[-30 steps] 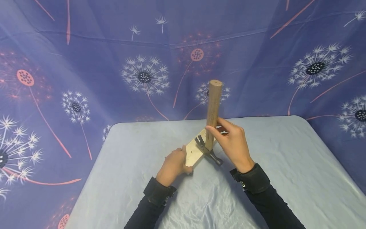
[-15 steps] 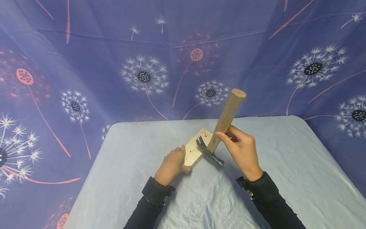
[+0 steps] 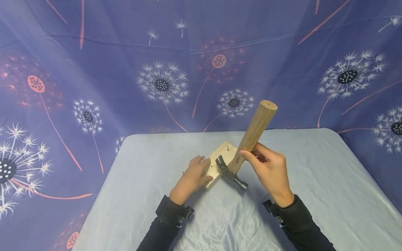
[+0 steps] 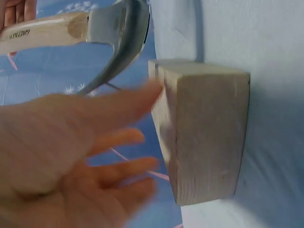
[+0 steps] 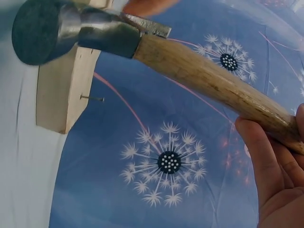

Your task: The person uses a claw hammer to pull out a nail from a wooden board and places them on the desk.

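My right hand (image 3: 272, 170) pinches the wooden handle of a claw hammer (image 3: 252, 130) between thumb and fingers. The handle leans up to the right, and the dark metal head (image 3: 230, 172) is low over the near side of a pale wooden block (image 3: 232, 153). A nail (image 5: 92, 99) sticks out of the block near its far end. My left hand (image 3: 194, 176) hovers over the block's near end with its fingers extended. In the left wrist view, gaps show between those blurred fingers, and the block's end face (image 4: 211, 137) is uncovered.
A light blue satiny cloth (image 3: 150, 153) covers the table under the block. Behind it hangs a purple-blue fabric backdrop (image 3: 119, 69) printed with dandelions. Black bands (image 3: 174, 211) circle both wrists over dark sleeves.
The hammer's handle has tipped from upright to the right, and the right hand moved right and nearer with it. The left hand has let go of the block's near end, its fingers lifting.
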A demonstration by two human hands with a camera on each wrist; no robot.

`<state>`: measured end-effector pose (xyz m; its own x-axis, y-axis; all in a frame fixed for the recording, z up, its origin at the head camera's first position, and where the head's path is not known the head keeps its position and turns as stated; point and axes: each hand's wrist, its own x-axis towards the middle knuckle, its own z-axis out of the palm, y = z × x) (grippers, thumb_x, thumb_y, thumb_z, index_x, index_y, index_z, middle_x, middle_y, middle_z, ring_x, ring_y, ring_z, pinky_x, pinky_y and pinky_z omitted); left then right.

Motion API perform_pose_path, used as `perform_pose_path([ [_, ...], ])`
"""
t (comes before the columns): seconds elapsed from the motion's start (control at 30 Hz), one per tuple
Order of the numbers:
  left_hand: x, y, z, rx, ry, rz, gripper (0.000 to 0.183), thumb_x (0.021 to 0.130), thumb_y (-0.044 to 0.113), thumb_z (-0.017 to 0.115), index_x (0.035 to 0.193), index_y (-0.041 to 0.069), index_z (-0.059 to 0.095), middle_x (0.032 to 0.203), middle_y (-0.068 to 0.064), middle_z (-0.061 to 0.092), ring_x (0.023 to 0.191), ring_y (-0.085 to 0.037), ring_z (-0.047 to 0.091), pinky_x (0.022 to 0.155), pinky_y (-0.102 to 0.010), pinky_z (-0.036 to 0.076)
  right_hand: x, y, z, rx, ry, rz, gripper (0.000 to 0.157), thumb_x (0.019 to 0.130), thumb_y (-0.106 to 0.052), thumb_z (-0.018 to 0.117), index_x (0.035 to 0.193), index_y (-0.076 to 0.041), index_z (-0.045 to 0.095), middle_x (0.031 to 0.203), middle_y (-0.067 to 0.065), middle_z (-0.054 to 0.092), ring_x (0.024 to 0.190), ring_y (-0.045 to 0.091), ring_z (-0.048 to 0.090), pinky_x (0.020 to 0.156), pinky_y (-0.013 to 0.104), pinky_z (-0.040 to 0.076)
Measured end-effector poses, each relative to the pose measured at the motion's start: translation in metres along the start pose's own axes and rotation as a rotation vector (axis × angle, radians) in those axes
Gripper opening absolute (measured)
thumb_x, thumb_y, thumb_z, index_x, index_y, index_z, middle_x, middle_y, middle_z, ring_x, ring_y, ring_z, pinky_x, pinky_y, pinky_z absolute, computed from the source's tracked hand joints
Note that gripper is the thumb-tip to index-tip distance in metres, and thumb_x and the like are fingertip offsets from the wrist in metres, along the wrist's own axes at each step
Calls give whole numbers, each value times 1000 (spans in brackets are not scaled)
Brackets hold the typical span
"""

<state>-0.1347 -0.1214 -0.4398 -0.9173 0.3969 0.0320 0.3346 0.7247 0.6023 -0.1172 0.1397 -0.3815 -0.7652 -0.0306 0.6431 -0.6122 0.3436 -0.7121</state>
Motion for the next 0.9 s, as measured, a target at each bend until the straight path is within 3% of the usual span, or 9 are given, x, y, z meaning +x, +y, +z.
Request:
perform_pose_path([
  [0.1,5,5,4,-61,122,127,40,93,-1,78,131,-5,66,141,-28,59,135,-48,52,115,-59,40,-3,-3,-1,13,3,15,39,88,2,86,123,-11,80,104,2,80,84,12,77,71,20,56],
  [0.2,8,9,9,-80,198,185,31,92,-3,79,121,-1,70,125,-19,69,118,-38,66,105,-51,51,-7,-7,-2,40,7,49,39,89,1,85,125,-12,80,106,2,80,86,13,77,72,21,56],
  [0.4,8,8,17,-104,245,197,14,93,0,80,99,9,70,103,-5,74,98,-21,73,90,-35,59,-11,-16,-5,130,-2,90,41,90,5,82,127,-13,79,108,5,80,95,18,78,82,30,61],
  [0.67,5,6,16,-141,299,227,18,87,-4,83,86,11,75,90,3,75,88,-12,73,83,-29,59,-12,-21,-7,177,-16,112,40,91,6,81,127,-12,79,110,8,79,94,19,78,81,32,62],
  [0.77,6,3,11,-155,320,243,14,87,-2,84,88,10,77,92,1,77,87,-13,73,83,-28,59,-13,-19,-7,182,-20,114,39,92,6,80,127,-11,78,110,8,79,96,19,78,82,32,62],
  [0.9,8,-2,-6,-178,391,219,10,87,1,85,90,8,79,92,1,78,85,-14,74,81,-28,60,-15,-17,-7,190,-37,136,38,93,4,80,128,-11,78,112,9,79,100,19,77,85,33,61],
])
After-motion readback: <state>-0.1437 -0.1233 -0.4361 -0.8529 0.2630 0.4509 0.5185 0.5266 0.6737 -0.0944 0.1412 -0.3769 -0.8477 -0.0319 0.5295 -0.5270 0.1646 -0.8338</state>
